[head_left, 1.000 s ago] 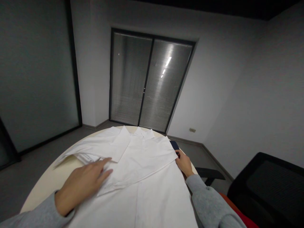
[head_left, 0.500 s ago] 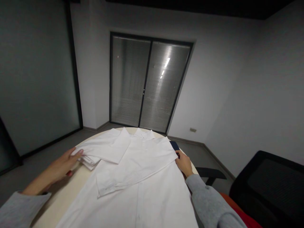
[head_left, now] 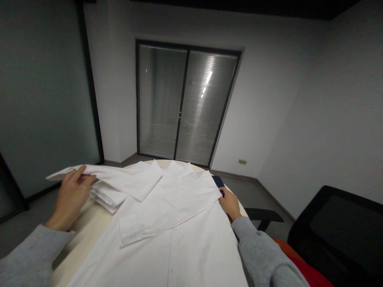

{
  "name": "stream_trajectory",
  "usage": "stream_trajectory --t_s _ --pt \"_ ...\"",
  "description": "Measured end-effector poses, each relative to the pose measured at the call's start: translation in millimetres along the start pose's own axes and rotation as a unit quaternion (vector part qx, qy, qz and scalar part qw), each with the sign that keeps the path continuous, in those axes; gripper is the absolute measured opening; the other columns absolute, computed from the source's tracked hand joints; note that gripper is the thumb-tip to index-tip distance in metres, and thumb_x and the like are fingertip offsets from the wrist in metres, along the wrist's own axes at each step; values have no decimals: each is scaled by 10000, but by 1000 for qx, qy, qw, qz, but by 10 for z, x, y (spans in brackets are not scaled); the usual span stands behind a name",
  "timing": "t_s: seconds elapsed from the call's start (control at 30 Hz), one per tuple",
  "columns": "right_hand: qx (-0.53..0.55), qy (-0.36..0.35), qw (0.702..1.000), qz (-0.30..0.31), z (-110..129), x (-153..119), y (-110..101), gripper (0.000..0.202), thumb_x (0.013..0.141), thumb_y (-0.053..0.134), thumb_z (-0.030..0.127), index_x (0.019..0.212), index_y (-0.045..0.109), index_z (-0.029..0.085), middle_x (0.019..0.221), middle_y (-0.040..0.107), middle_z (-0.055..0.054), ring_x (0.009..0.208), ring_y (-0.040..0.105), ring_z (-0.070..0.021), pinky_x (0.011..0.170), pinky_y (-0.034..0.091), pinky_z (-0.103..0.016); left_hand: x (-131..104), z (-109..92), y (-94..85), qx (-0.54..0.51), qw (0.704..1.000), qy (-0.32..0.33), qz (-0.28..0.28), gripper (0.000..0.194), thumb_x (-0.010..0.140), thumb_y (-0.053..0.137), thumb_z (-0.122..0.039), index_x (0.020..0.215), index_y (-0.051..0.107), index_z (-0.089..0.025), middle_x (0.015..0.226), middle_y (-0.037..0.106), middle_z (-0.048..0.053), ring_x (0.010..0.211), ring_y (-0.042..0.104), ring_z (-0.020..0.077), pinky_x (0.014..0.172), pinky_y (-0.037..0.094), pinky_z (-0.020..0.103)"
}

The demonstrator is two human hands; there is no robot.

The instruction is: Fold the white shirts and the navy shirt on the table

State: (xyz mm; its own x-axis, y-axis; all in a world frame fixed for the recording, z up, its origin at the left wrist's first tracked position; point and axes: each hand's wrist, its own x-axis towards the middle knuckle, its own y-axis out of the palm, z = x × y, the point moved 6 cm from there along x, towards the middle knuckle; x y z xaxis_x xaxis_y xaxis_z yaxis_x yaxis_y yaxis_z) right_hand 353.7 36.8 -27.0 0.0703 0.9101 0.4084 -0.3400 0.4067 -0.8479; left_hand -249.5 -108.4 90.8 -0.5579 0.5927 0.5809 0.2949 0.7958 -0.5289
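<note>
A white long-sleeved shirt [head_left: 179,199] lies spread on a round pale table [head_left: 86,233], collar toward the far edge. One sleeve lies folded slantwise across its front. My left hand [head_left: 72,191] pinches the other sleeve [head_left: 104,174] and holds it raised off the table, its cuff hanging out to the left. Beneath that sleeve sits a folded white cloth [head_left: 107,196]. At the right edge of the shirt, by the folded shoulder, my right hand [head_left: 229,202] is closed on the fabric; its fingertips are partly hidden.
A dark blue flat item [head_left: 218,181] lies at the table's right edge, just beyond my right hand. A black mesh chair [head_left: 338,235] with an armrest [head_left: 265,215] stands at the right, with red and orange cloth [head_left: 302,267] beside it. Glass doors are behind.
My left hand has lifted the left sleeve and moved it up and to the left, uncovering more of the folded cloth. My right hand has stayed at the shirt's right edge.
</note>
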Motion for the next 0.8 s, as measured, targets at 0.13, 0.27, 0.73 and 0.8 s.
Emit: stream_trajectory --t_s 0.13,0.27,0.73,0.8 --pt "14 3 1000 0 -11 5 8 359 820 525 156 1136 676 237 1007 758 -61 911 663 -227 787 377 -296 192 -698 34 -115 976 157 -100 601 881 558 -411 1386 624 -92 1432 571 143 1322 557 282 1120 492 416" --pt "45 6 999 1 -8 0 20 375 799 530 159 1131 689 232 993 752 -65 915 654 -234 831 391 -314 -211 -1703 286 -141 895 422 23 410 945 541 -283 1315 670 -165 1344 646 125 1338 544 269 1174 429 454" --pt "194 7 980 43 148 -711 -694 465 935 484 579 1127 692 210 955 739 -61 861 665 -242 800 478 -360 -1494 -1637 876 -24 777 502 379 438 920 583 -243 1356 604 -280 1391 655 72 1274 589 287 1094 436 476" --pt "178 1 979 101 417 -1006 -626 469 949 505 607 1168 686 233 854 717 -30 773 648 -228 736 447 -347 -1153 -1403 964 76 819 461 334 637 830 626 -191 1458 540 -253 1471 591 118 1340 527 335 1102 404 513"
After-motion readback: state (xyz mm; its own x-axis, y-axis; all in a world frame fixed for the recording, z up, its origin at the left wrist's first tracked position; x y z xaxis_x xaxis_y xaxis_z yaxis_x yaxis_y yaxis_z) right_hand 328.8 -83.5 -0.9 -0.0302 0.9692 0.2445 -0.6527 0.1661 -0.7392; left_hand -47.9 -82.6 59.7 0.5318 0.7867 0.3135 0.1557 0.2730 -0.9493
